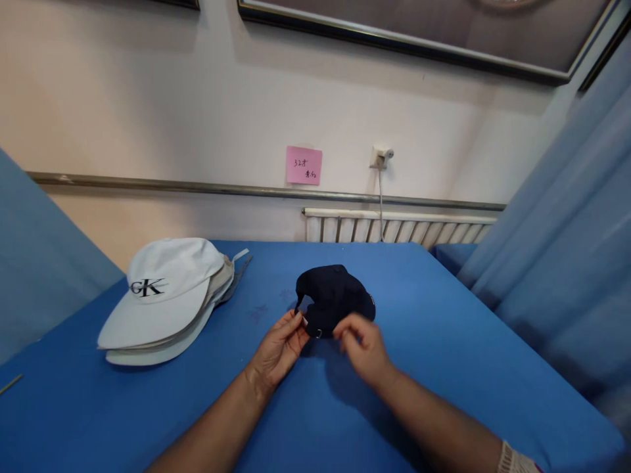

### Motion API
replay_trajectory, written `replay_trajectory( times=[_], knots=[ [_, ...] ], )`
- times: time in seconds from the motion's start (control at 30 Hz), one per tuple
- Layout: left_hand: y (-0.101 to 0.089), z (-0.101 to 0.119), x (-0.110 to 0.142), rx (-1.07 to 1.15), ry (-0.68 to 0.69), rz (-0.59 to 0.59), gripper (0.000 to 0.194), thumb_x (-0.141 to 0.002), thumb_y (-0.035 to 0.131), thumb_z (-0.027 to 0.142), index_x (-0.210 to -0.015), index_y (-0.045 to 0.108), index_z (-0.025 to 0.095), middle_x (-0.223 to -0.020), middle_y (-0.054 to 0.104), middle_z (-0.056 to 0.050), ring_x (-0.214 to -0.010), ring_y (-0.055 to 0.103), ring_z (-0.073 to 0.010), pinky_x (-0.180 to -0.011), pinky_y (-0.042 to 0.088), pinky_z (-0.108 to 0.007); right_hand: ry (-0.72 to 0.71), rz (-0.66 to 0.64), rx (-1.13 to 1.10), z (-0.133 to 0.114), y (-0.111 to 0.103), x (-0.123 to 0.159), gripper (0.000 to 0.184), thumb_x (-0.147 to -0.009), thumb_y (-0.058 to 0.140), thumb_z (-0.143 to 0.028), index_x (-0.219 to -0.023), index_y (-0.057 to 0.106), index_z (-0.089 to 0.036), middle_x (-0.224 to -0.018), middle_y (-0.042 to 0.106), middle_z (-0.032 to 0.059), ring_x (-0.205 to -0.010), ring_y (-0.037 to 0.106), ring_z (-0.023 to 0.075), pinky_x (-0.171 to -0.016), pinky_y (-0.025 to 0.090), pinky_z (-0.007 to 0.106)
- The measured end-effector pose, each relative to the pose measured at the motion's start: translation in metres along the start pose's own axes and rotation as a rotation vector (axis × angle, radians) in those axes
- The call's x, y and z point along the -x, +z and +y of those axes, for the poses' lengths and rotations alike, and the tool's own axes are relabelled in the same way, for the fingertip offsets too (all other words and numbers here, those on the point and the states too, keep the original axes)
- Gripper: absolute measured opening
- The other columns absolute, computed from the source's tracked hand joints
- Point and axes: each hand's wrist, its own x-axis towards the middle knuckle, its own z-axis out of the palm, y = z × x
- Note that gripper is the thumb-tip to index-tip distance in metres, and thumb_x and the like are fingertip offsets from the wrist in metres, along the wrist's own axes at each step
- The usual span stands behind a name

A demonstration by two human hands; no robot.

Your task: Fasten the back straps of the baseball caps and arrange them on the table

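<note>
A dark navy baseball cap (332, 295) is held just above the blue-covered table, its back opening turned to the left. My left hand (282, 345) grips the cap by its lower left edge, close to the strap, with thumb and fingers closed on it. A small white tag shows by the thumb, and a small metal ring hangs at the lower rim. At the cap's lower right edge is my right hand (365, 348), slightly blurred, its fingers curled and pinched against the rim. Those fingertips partly cover the cloth behind them.
To the left, several stacked caps (167, 295) lie on the blue table cover (236, 407), a white one with black letters on top. Behind the table are a radiator (399, 226), a metal rail (221, 189) and a plugged-in cable (380, 197). A blue curtain (566, 230) hangs at right.
</note>
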Motion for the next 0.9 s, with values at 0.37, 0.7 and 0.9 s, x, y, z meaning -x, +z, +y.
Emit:
replay_trajectory(
  times=[0.37, 0.7, 0.9],
  knots=[
    [0.009, -0.008, 0.007, -0.313, -0.013, 0.135, 0.016, -0.078, 0.074, 0.022, -0.081, 0.060, 0.014, -0.079, 0.067, -0.003, -0.073, 0.066, -0.0139, -0.073, 0.055, -0.026, 0.505, 0.098, -0.857, 0.013, 0.030, 0.004, 0.033, -0.067, 0.084, -0.038, -0.083, 0.067, -0.014, -0.074, 0.067, 0.0027, -0.055, 0.057, 0.0087, -0.050, 0.044, 0.020],
    [0.025, -0.009, 0.024, -1.393, 0.681, -0.036, 0.015, -0.078, 0.071, 0.030, -0.093, 0.068, 0.025, -0.101, 0.065, -0.007, -0.102, 0.056, -0.0264, -0.095, 0.041, -0.040, 0.383, 0.071, -0.743, 0.015, 0.016, -0.001, 0.036, -0.074, 0.077, -0.046, -0.076, 0.067, -0.012, -0.064, 0.066, 0.0036, -0.048, 0.055, 0.0092, -0.047, 0.044, 0.021],
    [0.021, -0.015, 0.018, -1.460, 0.556, -0.151, 0.007, -0.082, 0.065, 0.025, -0.088, 0.068, 0.024, -0.100, 0.062, -0.007, -0.097, 0.055, -0.0253, -0.091, 0.042, -0.039, 0.304, 0.045, -0.582, 0.022, 0.019, 0.001, 0.039, -0.074, 0.075, -0.049, -0.070, 0.066, -0.012, -0.058, 0.063, 0.0022, -0.046, 0.054, 0.0097, -0.046, 0.042, 0.022]
  ],
)
